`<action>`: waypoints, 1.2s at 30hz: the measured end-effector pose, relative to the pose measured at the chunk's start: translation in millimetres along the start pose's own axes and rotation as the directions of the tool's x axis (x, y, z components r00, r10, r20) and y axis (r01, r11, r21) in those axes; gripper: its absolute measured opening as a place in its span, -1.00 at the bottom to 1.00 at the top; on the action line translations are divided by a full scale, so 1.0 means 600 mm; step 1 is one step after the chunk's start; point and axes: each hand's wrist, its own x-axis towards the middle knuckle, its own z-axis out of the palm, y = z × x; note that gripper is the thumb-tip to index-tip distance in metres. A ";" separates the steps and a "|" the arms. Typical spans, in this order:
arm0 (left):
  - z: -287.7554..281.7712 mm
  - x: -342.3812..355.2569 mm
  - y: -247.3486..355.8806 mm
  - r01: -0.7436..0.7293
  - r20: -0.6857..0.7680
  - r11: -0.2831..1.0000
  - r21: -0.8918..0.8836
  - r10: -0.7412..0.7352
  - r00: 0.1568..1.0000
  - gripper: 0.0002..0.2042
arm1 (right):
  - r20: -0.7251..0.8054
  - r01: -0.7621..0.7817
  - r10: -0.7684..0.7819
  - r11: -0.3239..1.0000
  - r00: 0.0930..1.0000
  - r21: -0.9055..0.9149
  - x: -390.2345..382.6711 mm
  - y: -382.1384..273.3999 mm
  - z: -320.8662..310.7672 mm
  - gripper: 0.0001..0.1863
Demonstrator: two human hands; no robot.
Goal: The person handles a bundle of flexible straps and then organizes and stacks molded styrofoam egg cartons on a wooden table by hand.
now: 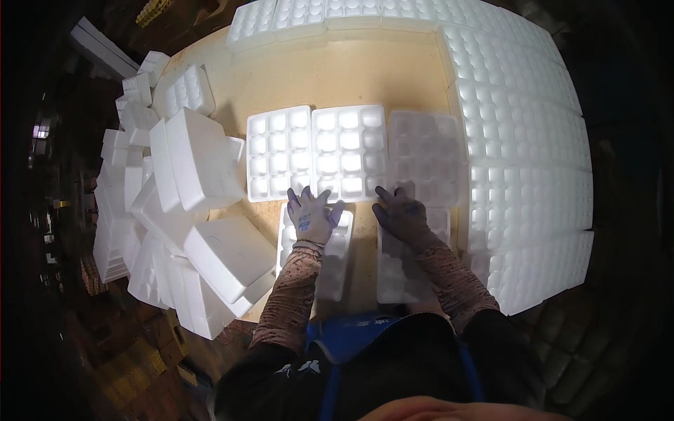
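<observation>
Both my hands wear pale work gloves with darker fingertips. My left hand (pixel 314 219), fingers spread, rests at the near edges of a white foam tray (pixel 279 154) and a second foam tray (pixel 349 151) that stand side by side. At the near right corner of that second tray lies my right hand (pixel 405 216), fingers apart, close to a shaded foam tray (pixel 425 154). All three have rows of square hollows facing up. Beneath my left hand and wrist is another foam tray (pixel 333 263), partly hidden. One more foam tray (pixel 400 274) lies under my right forearm.
Upturned foam trays (pixel 207 158) lie in a loose, leaning heap along the left side of the tan table (pixel 337 70). Neat rows of foam trays (pixel 526 140) line the right side. Further foam trays (pixel 305 14) edge the far side.
</observation>
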 end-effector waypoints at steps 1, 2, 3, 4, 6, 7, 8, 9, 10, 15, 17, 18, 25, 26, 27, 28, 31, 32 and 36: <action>-0.006 0.015 0.017 0.043 -0.090 0.998 -0.047 -0.047 0.995 -0.50 | -0.089 0.022 -0.025 0.999 0.996 -0.032 0.022 0.016 0.019 -0.63; -0.005 0.048 0.006 0.007 -0.133 0.999 -0.050 -0.013 0.991 -0.50 | -0.165 0.048 -0.057 0.997 0.985 -0.060 0.041 0.022 0.029 -0.69; -0.006 0.082 -0.004 0.006 -0.132 0.999 -0.049 -0.012 0.991 -0.50 | -0.193 0.054 -0.065 0.997 0.979 -0.059 0.068 0.031 0.036 -0.72; -0.014 0.122 -0.003 -0.001 -0.127 0.999 -0.052 -0.005 0.992 -0.50 | -0.221 0.054 -0.067 0.997 0.973 -0.062 0.102 0.045 0.040 -0.74; -0.027 0.199 0.001 -0.032 -0.206 0.999 -0.043 0.022 0.978 -0.51 | -0.308 0.068 -0.091 0.994 0.947 -0.085 0.178 0.071 0.051 -0.76; -0.041 0.243 0.013 -0.056 -0.202 0.994 -0.099 0.035 0.979 -0.52 | -0.368 0.066 -0.102 0.992 0.924 -0.110 0.214 0.092 0.057 -0.76; -0.050 0.279 0.025 -0.077 -0.215 0.996 -0.046 0.065 0.974 -0.51 | -0.421 0.067 -0.118 0.989 0.899 -0.133 0.247 0.109 0.060 -0.76; -0.050 0.314 0.022 -0.103 -0.252 0.994 -0.043 0.089 0.964 -0.51 | -0.377 0.033 -0.086 0.989 0.922 -0.145 0.282 0.112 0.055 -0.77; -0.048 0.348 0.016 -0.127 -0.288 0.991 -0.041 0.110 0.951 -0.51 | -0.328 0.001 -0.054 0.987 0.943 -0.159 0.315 0.111 0.045 -0.76; -0.068 0.478 0.029 -0.180 -0.300 0.983 -0.042 0.159 0.940 -0.50 | -0.200 -0.066 0.031 0.983 0.979 -0.171 0.438 0.142 0.002 -0.71; -0.073 0.507 0.042 -0.161 -0.281 0.987 -0.002 0.154 0.947 -0.50 | -0.156 -0.094 0.065 0.978 0.986 -0.185 0.463 0.154 -0.013 -0.67; -0.076 0.517 0.045 -0.162 -0.280 0.987 -0.001 0.155 0.947 -0.51 | -0.157 -0.103 0.072 0.975 0.985 -0.198 0.473 0.154 -0.020 -0.66; -0.093 0.527 0.045 -0.219 -0.384 0.975 -0.023 0.194 0.903 -0.47 | -0.070 -0.084 0.070 0.973 0.995 -0.213 0.503 0.140 -0.057 -0.56; -0.095 0.517 0.043 -0.253 -0.444 0.967 -0.028 0.215 0.870 -0.45 | -0.125 -0.065 0.043 0.983 0.991 -0.174 0.499 0.141 -0.055 -0.55; -0.095 0.501 0.039 -0.284 -0.504 0.958 -0.031 0.230 0.833 -0.42 | -0.180 -0.040 0.015 0.990 0.984 -0.135 0.496 0.141 -0.054 -0.53; -0.099 0.462 0.051 -0.313 -0.512 0.940 -0.135 0.204 0.834 -0.41 | -0.255 -0.006 -0.033 0.988 0.966 -0.153 0.476 0.149 -0.050 -0.50; -0.126 0.264 0.077 -0.249 -0.384 0.922 -0.298 0.123 0.915 -0.37 | -0.324 0.052 -0.117 0.978 0.939 -0.203 0.351 0.152 -0.050 -0.34; -0.114 0.180 0.063 -0.141 -0.306 0.970 -0.198 0.075 0.949 -0.26 | -0.220 0.070 -0.116 0.976 0.969 -0.208 0.302 0.130 -0.052 -0.27; -0.060 -0.063 0.022 0.014 0.565 1.000 0.021 -0.024 0.825 0.34 | 0.085 0.128 -0.108 0.953 0.991 -0.275 0.169 0.108 -0.062 -0.16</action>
